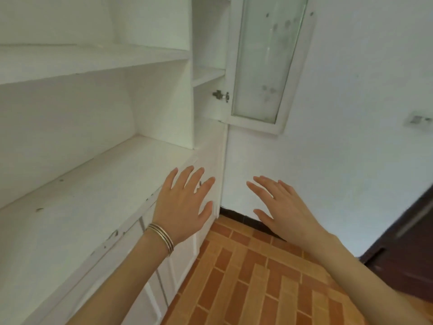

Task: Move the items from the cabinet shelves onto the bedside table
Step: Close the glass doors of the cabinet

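A white cabinet fills the left of the view, with a wide lower shelf (pixel 82 195) and an upper shelf (pixel 70 62); no items show on either. My left hand (pixel 185 205), with bangles on the wrist, is held flat with fingers spread, just past the lower shelf's front right corner. My right hand (pixel 283 209) is also flat and spread, in the air over the floor near the wall corner. Neither hand holds anything. The bedside table is not in view.
A glass-paned cabinet door (pixel 267 62) stands swung open at the upper right, above the hands. Narrow side shelves (pixel 208 76) sit behind it. Orange brick-pattern floor tiles (pixel 257 277) lie below. A white wall is ahead, and a dark wooden door (pixel 407 249) stands at the right edge.
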